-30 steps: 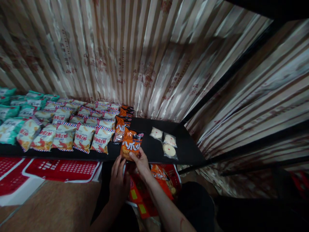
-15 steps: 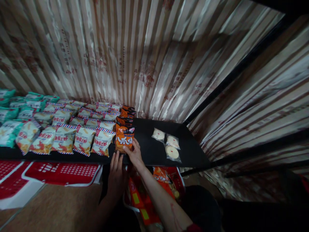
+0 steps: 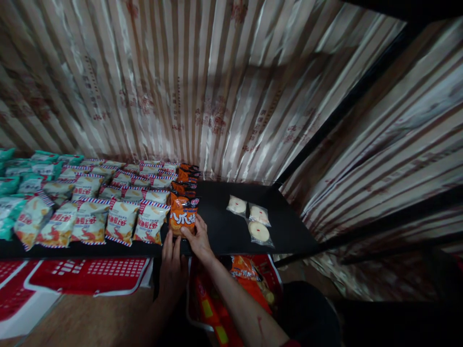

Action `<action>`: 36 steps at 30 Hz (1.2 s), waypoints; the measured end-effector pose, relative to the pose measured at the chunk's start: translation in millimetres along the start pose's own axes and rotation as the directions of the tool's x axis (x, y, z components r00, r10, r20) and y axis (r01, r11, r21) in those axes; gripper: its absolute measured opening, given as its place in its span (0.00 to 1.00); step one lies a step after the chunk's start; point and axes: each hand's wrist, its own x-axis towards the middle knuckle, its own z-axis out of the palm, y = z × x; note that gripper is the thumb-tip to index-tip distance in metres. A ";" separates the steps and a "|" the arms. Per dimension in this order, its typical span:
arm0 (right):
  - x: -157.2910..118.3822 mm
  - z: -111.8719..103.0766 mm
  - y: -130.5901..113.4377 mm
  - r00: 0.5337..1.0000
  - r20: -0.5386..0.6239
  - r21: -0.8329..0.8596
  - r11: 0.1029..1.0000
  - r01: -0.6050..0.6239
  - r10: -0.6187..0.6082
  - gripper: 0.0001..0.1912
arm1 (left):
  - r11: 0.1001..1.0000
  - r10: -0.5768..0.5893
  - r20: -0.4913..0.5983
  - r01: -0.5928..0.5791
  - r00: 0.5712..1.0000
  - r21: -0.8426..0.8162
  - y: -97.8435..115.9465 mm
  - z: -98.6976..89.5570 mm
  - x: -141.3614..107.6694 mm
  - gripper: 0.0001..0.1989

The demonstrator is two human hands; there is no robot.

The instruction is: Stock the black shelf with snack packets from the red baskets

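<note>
An orange snack bag (image 3: pixel 183 212) with black ends stands at the front of a row of like orange bags (image 3: pixel 183 186) on the black shelf (image 3: pixel 220 241). My right hand (image 3: pixel 197 237) grips its lower right side, thumb across the front and fingers around the edge. At the bag's lower left corner, the stretched fingers of my left hand (image 3: pixel 172 258) touch it near the shelf's front edge. Just left stand rows of white and orange snack bags (image 3: pixel 151 222) with striped ends. To the right lie three round, pale items in clear wrappers (image 3: pixel 259 231).
Teal bags (image 3: pixel 10 212) fill the shelf's far left. Red baskets (image 3: pixel 88 274) stand below at left. Under my right forearm, another red basket (image 3: pixel 273 270) holds orange packets (image 3: pixel 246 270). A striped curtain (image 3: pixel 210 96) hangs behind; a dark metal post (image 3: pixel 336 115) slants at right.
The view has tilted up slightly, so the shelf sits lower in the picture. Both hands stay at the front orange bag, with little visible movement against it.
</note>
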 end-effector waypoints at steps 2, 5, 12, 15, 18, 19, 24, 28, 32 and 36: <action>-1.9 0.4 0.1 1.000 -0.003 -0.019 1.000 0.024 -0.024 0.24 | 1.000 0.020 -0.028 -0.020 0.999 0.009 2.0 0.2 3.0 0.23; -4.2 2.2 -0.6 0.999 -0.030 -0.071 0.997 0.039 -0.042 0.23 | 0.997 0.075 -0.116 -0.073 0.990 0.028 4.2 0.7 15.5 0.25; -6.3 2.8 0.7 0.997 -0.037 -0.130 0.989 0.069 -0.074 0.21 | 0.967 0.238 -0.231 -0.209 0.943 0.142 -0.3 7.4 46.8 0.30; -6.0 1.9 3.6 0.996 -0.044 -0.119 0.991 0.068 -0.074 0.22 | 0.954 0.288 -0.228 -0.257 0.930 0.155 -2.6 10.4 50.4 0.31; -5.8 2.0 6.1 0.996 -0.046 -0.090 0.994 0.067 -0.071 0.23 | 0.940 0.330 -0.238 -0.295 0.914 0.170 -4.7 12.0 52.7 0.32; -5.9 2.1 6.6 0.996 -0.044 -0.076 0.995 0.069 -0.073 0.24 | 0.936 0.339 -0.237 -0.302 0.911 0.180 -5.4 12.4 53.4 0.33; -5.2 0.6 8.2 0.998 -0.058 0.053 0.998 0.034 -0.031 0.19 | 0.910 0.386 -0.224 -0.329 0.895 0.254 -8.9 16.3 54.8 0.33; 7.3 -7.2 15.7 0.988 -0.093 0.276 0.957 -0.093 0.123 0.17 | 0.901 0.408 -0.256 -0.341 0.876 0.268 -11.4 21.3 54.2 0.33; 41.3 -16.8 23.7 0.969 -0.081 0.387 0.903 -0.187 0.235 0.21 | 0.909 0.382 -0.210 -0.324 0.900 0.263 -10.8 21.7 53.1 0.32; 83.9 -19.2 27.7 0.980 -0.122 0.331 0.937 -0.109 0.157 0.19 | 0.916 0.351 -0.183 -0.297 0.918 0.269 -6.8 19.6 52.4 0.33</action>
